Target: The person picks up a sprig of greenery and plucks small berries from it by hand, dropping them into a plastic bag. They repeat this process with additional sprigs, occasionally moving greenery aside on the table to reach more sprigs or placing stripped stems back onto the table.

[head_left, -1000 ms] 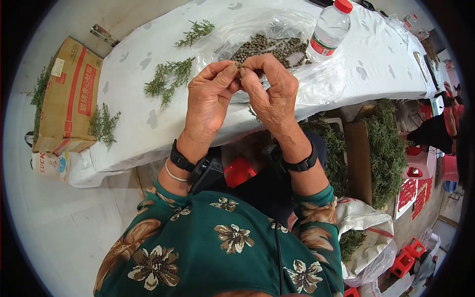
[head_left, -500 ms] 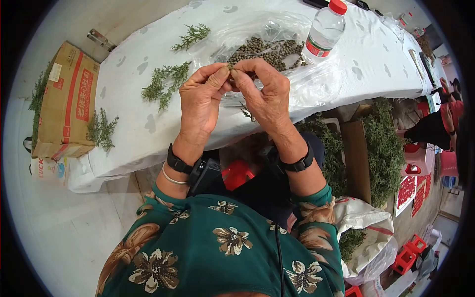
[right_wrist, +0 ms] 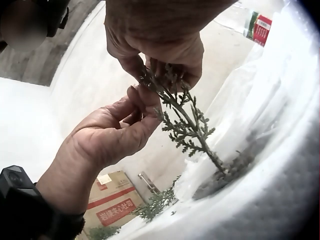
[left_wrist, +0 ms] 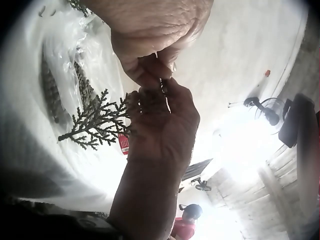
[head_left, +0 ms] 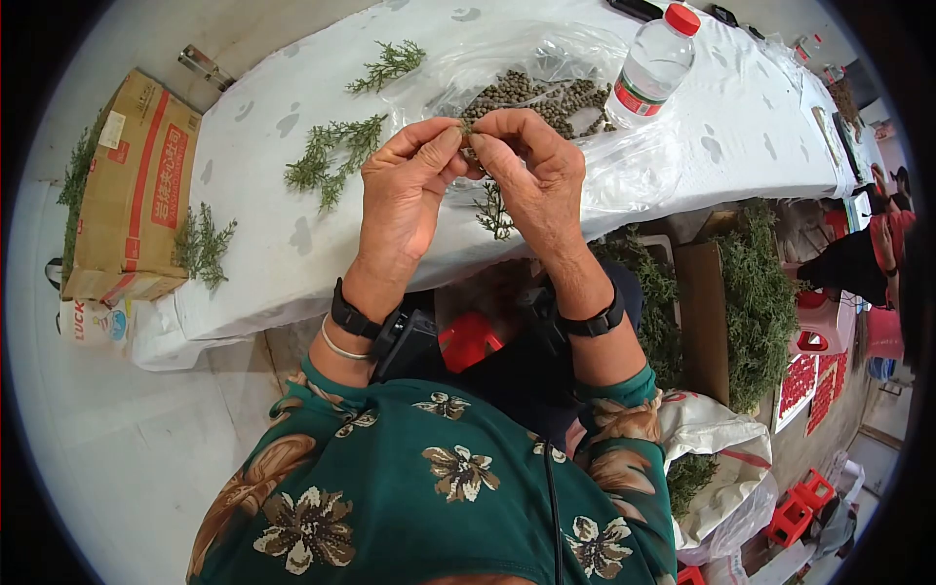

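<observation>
A green sprig (head_left: pixel 494 212) (left_wrist: pixel 97 122) (right_wrist: pixel 187 120) hangs below the right hand (head_left: pixel 534 185), whose fingers curl round its leafy end. Thumb and index finger of the left hand (head_left: pixel 405 195) (right_wrist: pixel 112 130) pinch a tiny part at the sprig's tip, and the fingertips of both hands meet there. What exactly lies between them is too small to tell. Just behind the hands, small brown round cones (head_left: pixel 517 90) lie in a clear plastic bag (head_left: pixel 634 171) on the white-covered table (head_left: pixel 263 166).
Loose sprigs (head_left: pixel 336 156) lie left of the bag, near a cardboard box (head_left: pixel 136 195). A water bottle (head_left: pixel 651 66) with a red cap stands at the bag's right. Below the table's right part are a box of greenery (head_left: pixel 756 302) and a white sack (head_left: pixel 717 448).
Both hands stay together at nearly the same place, fingertips meeting. The sprig below the right hand shows more fully now. The head view has shifted slightly.
</observation>
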Motion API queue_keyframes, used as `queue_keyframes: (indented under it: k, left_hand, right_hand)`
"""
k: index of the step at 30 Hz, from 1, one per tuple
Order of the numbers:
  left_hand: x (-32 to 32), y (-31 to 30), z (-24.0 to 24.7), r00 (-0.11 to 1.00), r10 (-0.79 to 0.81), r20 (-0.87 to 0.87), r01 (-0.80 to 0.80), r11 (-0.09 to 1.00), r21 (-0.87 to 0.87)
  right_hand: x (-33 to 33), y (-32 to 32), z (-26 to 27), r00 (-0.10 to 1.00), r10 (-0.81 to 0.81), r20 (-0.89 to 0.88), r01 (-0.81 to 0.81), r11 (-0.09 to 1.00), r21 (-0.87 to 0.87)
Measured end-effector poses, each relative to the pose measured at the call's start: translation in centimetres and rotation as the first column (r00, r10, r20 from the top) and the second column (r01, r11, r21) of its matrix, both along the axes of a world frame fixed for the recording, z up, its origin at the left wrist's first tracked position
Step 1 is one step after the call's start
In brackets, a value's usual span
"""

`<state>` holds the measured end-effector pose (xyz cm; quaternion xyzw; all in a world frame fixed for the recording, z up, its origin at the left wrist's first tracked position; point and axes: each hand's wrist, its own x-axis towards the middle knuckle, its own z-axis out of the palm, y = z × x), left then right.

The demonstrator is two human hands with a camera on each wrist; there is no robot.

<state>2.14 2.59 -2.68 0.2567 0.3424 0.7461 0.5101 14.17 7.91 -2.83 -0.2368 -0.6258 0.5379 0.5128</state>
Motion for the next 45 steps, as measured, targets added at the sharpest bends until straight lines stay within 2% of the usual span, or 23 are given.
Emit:
queue_keyframes:
  k: [9, 18, 21, 25, 33, 42, 45]
  left_hand:
    - [0.3, 0.09, -0.21, 1.0, 0.001, 0.009, -0.001, 1.0, 0.005]
    - [0.24, -0.12, -0.22, 1.0, 0.011, 0.012, -0.011, 1.0, -0.013]
    - [0.22, -0.04, -0.27, 1.0, 0.007, 0.013, -0.007, 1.0, -0.006]
    - [0.42, -0.05, -0.35, 1.0, 0.005, 0.018, -0.006, 1.0, 0.013]
    - [0.69, -0.07, -0.51, 1.0, 0.017, 0.007, -0.018, 1.0, 0.015]
    - [0.71, -0.14, -0.16, 0.999, 0.028, -0.027, -0.029, 1.0, -0.012]
    - [0.23, -0.56, -0.28, 0.998, 0.037, -0.054, -0.037, 0.999, -0.007]
  right_hand:
    - [-0.11, 0.11, -0.13, 0.991, -0.112, 0.071, 0.099, 0.981, 0.166]
    - [-0.42, -0.08, -0.26, 0.986, -0.155, 0.063, 0.139, 0.97, 0.201]
    - [-0.52, -0.08, -0.26, 0.976, -0.205, 0.08, 0.175, 0.944, 0.281]
    - [-0.77, 0.05, -0.29, 0.975, -0.222, -0.007, 0.215, 0.933, 0.29]
    - [-0.6, 0.11, -0.35, 0.968, -0.252, 0.004, 0.234, 0.902, 0.364]
    - [-0.43, 0.19, -0.51, 0.97, -0.241, 0.011, 0.218, 0.893, 0.393]
    - [-0.32, -0.13, -0.38, 0.988, -0.128, 0.083, 0.106, 0.969, 0.225]
